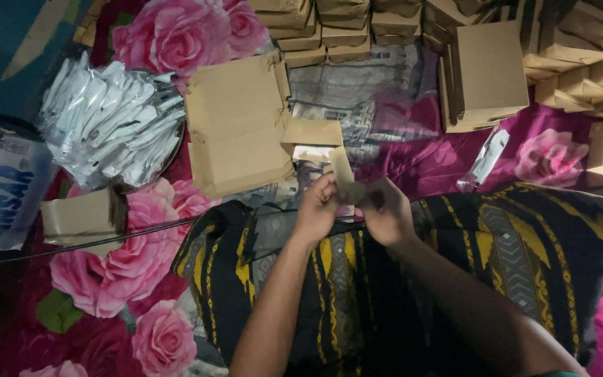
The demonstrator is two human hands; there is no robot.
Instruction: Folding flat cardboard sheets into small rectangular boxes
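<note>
Over the lap: both hands meeting above a black-and-yellow patterned cloth (511,251), working one small brown cardboard box blank (319,143).
Left hand (317,207): fingers pinched on the lower edge of a narrow flap of the blank, closed on it.
Right hand (385,209): curled around the same flap from the other side, gripping; fingertips hidden, so exact hold hard to tell.
Blank's place: raised just above the hands, partly folded, apart from the flat cardboard stack (235,126) beside it.
Nearby: heap of silver sachets (109,122) to the left; rows of finished boxes (336,31) along the top; one loose clear-wrapped item (486,159) on the rose-printed sheet (162,31).
Risk: thin flap likely to crease wrongly or tear if bent off its score line.
Second risk: dim light, so a tab could miss its slot unnoticed.
Third risk: sloping lap, easy slide if either pinch loosens.
</note>
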